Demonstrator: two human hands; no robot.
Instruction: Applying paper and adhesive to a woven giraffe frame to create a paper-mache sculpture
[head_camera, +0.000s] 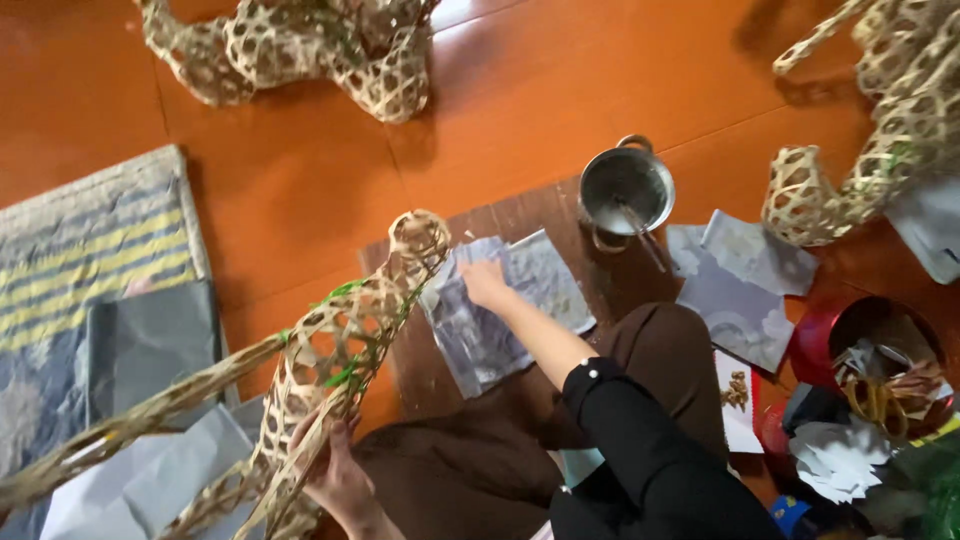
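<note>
Head view, left to right. A striped mat (90, 250) with grey sheets of paper (150, 345) on it lies at the left edge of the orange wooden floor (300, 170). The left hand (335, 470) closes its fingers around the lower part of a woven bamboo frame (345, 340), an open hexagonal lattice, tubular, with green ties; its long axis runs diagonally, the rounded end pointing up and to the right, thin strips trailing down-left. The right hand (485, 283), fingers spread flat and holding nothing, presses on a wet grey paper sheet (500, 310) lying on a dark board (520, 225) near the floor's middle. Just beyond stands a small metal pot (626, 190) with a stick in it. Further grey sheets (740, 290), a red bowl (815, 345) of scraps and another lattice form (870, 170) occupy the right edge.
</note>
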